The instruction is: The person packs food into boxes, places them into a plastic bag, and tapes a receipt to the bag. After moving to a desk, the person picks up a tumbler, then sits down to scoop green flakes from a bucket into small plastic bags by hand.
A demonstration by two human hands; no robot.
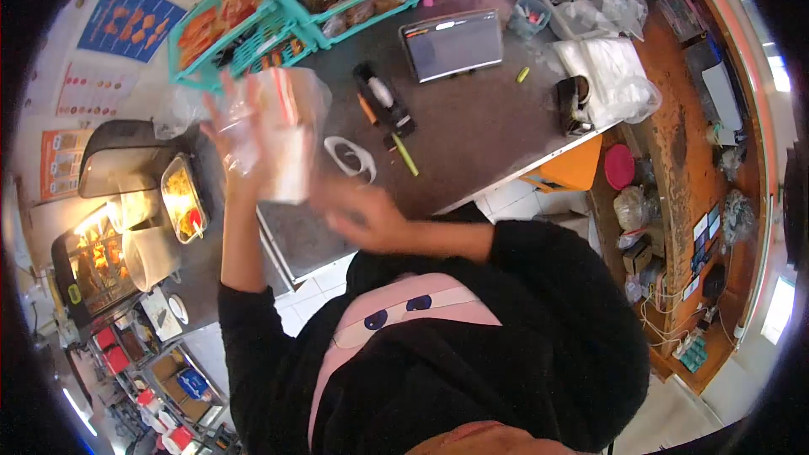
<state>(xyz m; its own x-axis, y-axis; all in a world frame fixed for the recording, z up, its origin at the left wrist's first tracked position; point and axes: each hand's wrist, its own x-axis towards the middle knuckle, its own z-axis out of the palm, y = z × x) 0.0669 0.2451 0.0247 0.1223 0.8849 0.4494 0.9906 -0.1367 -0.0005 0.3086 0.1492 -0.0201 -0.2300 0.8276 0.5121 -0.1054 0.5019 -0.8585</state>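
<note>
My left hand (238, 147) is raised at the left side of the dark table and holds a clear plastic bag (313, 101), which partly covers its fingers. In or against the bag is a white packet (291, 156) with reddish-orange stripes near its top; its contents are hidden. Just right of the packet's lower end is my right hand (366, 217), smeared by motion. Its fingers are too blurred to show whether they grip anything. A white loop-shaped item (350, 160) lies on the table above my right hand.
On the dark table (472, 118) are a black tablet-like device (452, 46), a black holder (383, 99), a green pen (404, 156) and white plastic bags (602, 76). Teal baskets (316, 29) of packaged food line the back. A lit food case (97, 253) stands left.
</note>
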